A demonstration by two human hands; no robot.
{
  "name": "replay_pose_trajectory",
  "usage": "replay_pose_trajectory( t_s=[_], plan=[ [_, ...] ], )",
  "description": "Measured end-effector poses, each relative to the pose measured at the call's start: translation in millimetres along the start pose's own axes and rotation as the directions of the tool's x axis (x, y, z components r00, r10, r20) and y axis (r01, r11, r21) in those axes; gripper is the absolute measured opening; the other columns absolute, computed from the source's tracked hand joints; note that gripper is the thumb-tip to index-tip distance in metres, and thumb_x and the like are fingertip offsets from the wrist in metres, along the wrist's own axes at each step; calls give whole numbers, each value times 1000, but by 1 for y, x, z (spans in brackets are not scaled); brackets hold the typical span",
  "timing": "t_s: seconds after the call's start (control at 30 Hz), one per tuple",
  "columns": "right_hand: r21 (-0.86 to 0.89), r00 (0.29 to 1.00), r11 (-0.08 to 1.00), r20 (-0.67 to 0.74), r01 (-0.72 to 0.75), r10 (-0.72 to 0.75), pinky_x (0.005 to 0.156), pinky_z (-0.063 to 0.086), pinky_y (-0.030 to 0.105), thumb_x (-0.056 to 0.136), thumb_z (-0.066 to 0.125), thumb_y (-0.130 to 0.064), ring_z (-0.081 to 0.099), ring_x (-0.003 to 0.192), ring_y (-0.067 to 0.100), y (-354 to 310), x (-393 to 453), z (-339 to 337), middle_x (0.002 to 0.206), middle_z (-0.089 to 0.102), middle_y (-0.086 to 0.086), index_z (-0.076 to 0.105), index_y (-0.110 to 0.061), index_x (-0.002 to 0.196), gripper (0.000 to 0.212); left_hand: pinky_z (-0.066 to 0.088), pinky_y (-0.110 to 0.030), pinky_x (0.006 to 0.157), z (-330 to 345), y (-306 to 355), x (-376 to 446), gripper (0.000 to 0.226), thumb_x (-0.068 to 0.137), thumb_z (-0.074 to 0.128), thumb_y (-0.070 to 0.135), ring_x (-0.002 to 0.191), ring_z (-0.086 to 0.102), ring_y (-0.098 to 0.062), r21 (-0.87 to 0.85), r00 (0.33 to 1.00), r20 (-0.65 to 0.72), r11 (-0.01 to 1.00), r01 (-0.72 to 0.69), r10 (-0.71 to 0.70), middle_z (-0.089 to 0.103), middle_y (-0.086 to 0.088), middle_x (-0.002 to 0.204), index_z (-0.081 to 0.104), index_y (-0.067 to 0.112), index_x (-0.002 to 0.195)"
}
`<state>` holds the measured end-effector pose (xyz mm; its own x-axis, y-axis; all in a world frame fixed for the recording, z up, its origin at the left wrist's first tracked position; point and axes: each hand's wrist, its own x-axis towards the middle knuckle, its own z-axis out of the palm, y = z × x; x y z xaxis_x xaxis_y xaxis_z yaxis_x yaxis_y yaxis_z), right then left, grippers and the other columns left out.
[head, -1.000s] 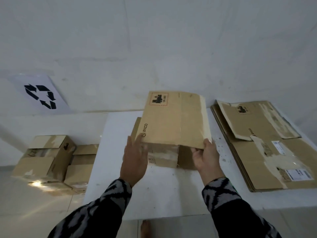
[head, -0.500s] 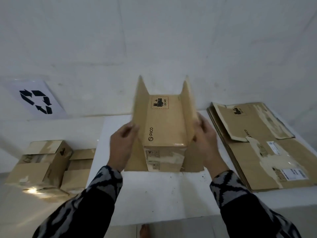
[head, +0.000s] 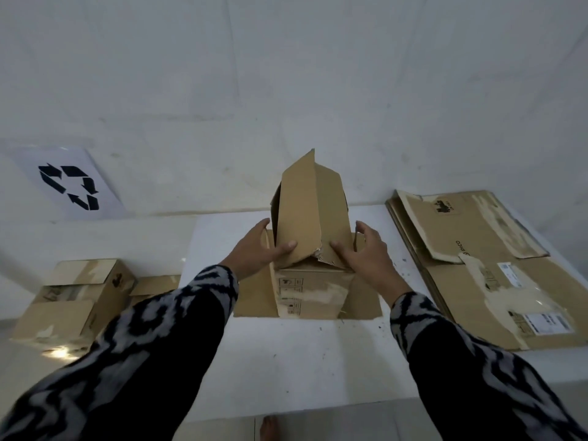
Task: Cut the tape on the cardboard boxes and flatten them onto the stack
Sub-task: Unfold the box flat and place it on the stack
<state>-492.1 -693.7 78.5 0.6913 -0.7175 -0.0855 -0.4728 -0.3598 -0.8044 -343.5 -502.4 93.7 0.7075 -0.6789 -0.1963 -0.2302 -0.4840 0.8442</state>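
Note:
A brown cardboard box (head: 310,289) stands on the white table (head: 296,361), its bottom flaps spread flat to either side. Its two top flaps (head: 310,211) are raised and lean together like a roof. My left hand (head: 265,246) holds the lower edge of the left flap, thumb on its front face. My right hand (head: 362,253) presses on the base of the right flap with spread fingers. The stack of flattened boxes (head: 496,268) lies at the right of the table, with torn tape and labels on top.
Two or three closed cardboard boxes (head: 76,297) sit on the floor at the left, below the table. A sheet with a recycling symbol (head: 70,186) hangs on the wall at the left. A white wall stands right behind the table. A bare foot (head: 269,428) shows below the table's front edge.
The upright flaps, held apart half a second ago, have been pushed together over the box. Both hands have moved from the flaps' outer sides to their lower front edges.

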Motion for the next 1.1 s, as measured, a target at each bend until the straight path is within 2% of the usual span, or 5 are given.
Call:
replay_pose_trajectory(
  t_s=[0.13,0.3,0.47,0.83,1.1],
  plan=[
    [-285,984,955,174,81,-32,112,31,49,78,55,-78,32,141,27,0,14,-11,155,37,-2,22,-26,155,99,32,-29,105,-18,13,8,79,79,57,76,133,42,-18,328,997,80,943,-48,23,47,7,140,51,25,140],
    [-794,990,591,112,138,-80,103,28,49,63,5,-100,44,125,33,-17,11,-30,128,60,2,44,-29,140,111,17,-51,111,-28,18,13,109,57,0,102,94,52,-21,882,988,30,469,47,-155,64,-1,82,67,17,66],
    [-890,996,451,85,68,18,107,19,52,63,-14,-96,54,106,28,-20,-6,-24,92,70,3,73,-26,100,118,40,-39,94,-11,7,4,102,71,1,92,82,59,-17,745,965,111,663,77,-237,64,-1,80,66,14,75],
    [-472,982,863,-41,-182,185,63,42,31,85,11,-84,58,73,20,-7,-63,12,77,60,-1,63,-22,84,81,42,-33,61,14,-17,-47,84,87,8,79,66,54,-19,656,995,-95,750,83,-27,53,2,71,67,21,104],
    [-418,993,901,-64,-114,96,98,32,44,99,20,-62,60,100,30,4,-54,50,102,68,7,61,-18,109,60,44,-42,91,33,-40,-48,66,98,15,65,95,62,-28,643,981,-179,745,176,-77,68,-6,101,61,18,99]
  ],
)
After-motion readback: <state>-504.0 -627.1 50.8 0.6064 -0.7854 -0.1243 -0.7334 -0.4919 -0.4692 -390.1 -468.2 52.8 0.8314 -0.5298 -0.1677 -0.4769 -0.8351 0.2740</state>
